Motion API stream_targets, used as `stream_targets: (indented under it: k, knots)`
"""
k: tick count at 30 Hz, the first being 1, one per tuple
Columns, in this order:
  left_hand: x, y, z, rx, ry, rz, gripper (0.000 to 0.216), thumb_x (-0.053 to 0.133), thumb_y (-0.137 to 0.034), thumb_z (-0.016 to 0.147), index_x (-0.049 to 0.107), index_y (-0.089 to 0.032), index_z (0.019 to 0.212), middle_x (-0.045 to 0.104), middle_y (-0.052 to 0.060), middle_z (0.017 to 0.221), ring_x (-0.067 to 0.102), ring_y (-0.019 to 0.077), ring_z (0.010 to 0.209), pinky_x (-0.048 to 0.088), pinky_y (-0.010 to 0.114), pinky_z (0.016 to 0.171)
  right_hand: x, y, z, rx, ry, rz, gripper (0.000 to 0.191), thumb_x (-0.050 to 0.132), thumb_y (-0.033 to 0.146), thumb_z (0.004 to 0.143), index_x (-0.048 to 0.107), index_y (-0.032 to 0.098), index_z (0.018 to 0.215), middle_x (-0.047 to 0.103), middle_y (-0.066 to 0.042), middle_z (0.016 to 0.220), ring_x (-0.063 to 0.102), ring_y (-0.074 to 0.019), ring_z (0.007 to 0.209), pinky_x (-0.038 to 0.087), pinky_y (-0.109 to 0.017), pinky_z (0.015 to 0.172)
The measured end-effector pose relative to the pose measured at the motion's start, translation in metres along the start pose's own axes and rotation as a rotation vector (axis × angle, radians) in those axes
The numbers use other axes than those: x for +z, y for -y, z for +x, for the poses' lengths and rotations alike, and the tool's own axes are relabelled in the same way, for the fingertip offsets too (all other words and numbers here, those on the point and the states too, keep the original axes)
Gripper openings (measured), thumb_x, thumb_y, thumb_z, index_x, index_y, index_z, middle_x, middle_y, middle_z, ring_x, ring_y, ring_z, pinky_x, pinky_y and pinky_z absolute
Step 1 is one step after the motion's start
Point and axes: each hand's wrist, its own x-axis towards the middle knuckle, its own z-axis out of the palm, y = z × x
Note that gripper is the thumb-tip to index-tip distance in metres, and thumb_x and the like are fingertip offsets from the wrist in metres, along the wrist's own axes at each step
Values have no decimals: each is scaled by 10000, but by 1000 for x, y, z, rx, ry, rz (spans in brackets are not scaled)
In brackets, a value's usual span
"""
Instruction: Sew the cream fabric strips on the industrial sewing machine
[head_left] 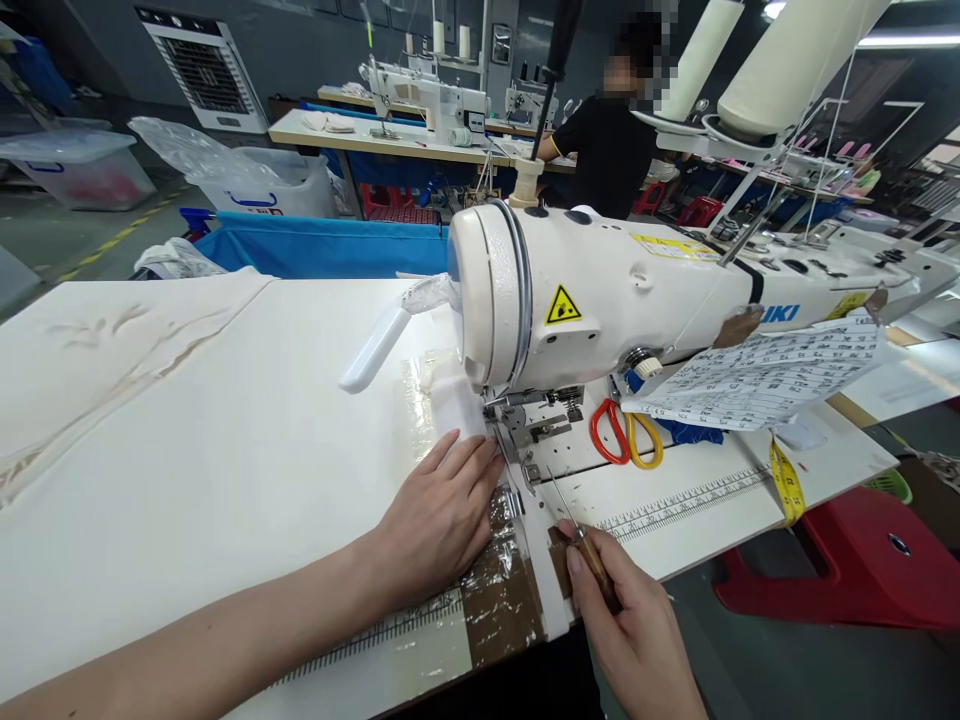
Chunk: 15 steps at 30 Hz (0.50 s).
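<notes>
Beside the presser foot: a small white fabric piece [456, 405] lies flat on the white surface [300, 450], close under the head of the industrial sewing machine [592, 290].
Left hand: the left hand [442, 510] rests palm down, fingers stretched and near together, fingertips on the fabric piece; its grip is flat, and whether anything is pinched beneath it I cannot tell.
Right hand: the right hand [634, 610] has its grip closed round the wooden handle of an awl [591, 562], metal point angled up toward the machine.
White strip: a narrow white strip [544, 570] runs from near the presser foot to the surface's front edge, between the hands, across brown tape [502, 605].
Handling: fabric and strip look light, soft and prone to slide; flat fingertips near the fabric's edge suit it better than a pinch. The awl seems light and stiff, best held by the wood, clear of its sharp tip.
Right of the needle: red-and-yellow-handled scissors [627, 440], a printed ruler strip [686, 505] and a handwritten sheet [772, 370].
</notes>
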Motion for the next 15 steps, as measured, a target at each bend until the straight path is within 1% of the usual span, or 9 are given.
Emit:
stream_targets:
  k: [4, 6, 7, 9, 10, 13, 15]
  knots:
    - [-1, 0, 1, 4, -8, -9, 468, 407, -261, 960, 508, -64, 1373, 532, 165, 1425, 457, 300, 1341, 284, 485, 1180, 4, -4, -5, 40, -62, 30, 309, 541, 384, 991, 651, 243, 1242, 737, -85, 1204, 710, -227, 1077, 592, -250, 848]
    - [-1, 0, 1, 7, -7, -3, 473, 409, -265, 964, 506, -53, 1374, 533, 173, 1422, 458, 308, 1341, 282, 483, 1180, 4, -4, -7, 73, -95, 62, 349, 542, 386, 992, 608, 260, 1310, 710, -75, 1266, 678, -222, 1151, 575, -261, 913]
    - [0, 0, 2, 8, -2, 2, 478, 407, -268, 965, 502, -45, 1377, 533, 179, 1421, 457, 312, 1342, 280, 483, 1180, 5, -4, -8, 85, -93, 77, 371, 537, 385, 996, 578, 269, 1345, 699, -72, 1285, 666, -215, 1173, 571, -258, 922]
    - [0, 0, 2, 8, 11, 10, 491, 405, -275, 966, 490, -32, 1384, 528, 191, 1422, 457, 320, 1342, 276, 484, 1178, 5, -3, -9, 91, -76, 92, 387, 517, 381, 1009, 537, 280, 1382, 687, -74, 1303, 667, -200, 1173, 576, -244, 908]
    - [0, 1, 3, 7, 15, 13, 497, 407, -277, 964, 483, -25, 1386, 526, 196, 1423, 460, 323, 1339, 273, 485, 1177, 5, -3, -9, 85, -73, 90, 371, 509, 378, 1015, 541, 279, 1371, 693, -77, 1289, 678, -195, 1151, 581, -238, 894]
    - [0, 3, 4, -2, 15, 13, 493, 413, -267, 955, 478, -25, 1379, 527, 198, 1417, 466, 318, 1329, 266, 482, 1174, 6, 0, -8, 39, -97, 59, 264, 494, 354, 1023, 617, 263, 1238, 730, -87, 1176, 711, -195, 1054, 599, -226, 823]
    - [-1, 5, 6, -13, 9, 6, 474, 406, -248, 952, 476, -37, 1371, 531, 190, 1408, 468, 308, 1320, 280, 478, 1162, 9, 3, -5, -53, -82, 21, 218, 497, 310, 1017, 641, 253, 1171, 729, -91, 1078, 715, -201, 981, 601, -229, 758]
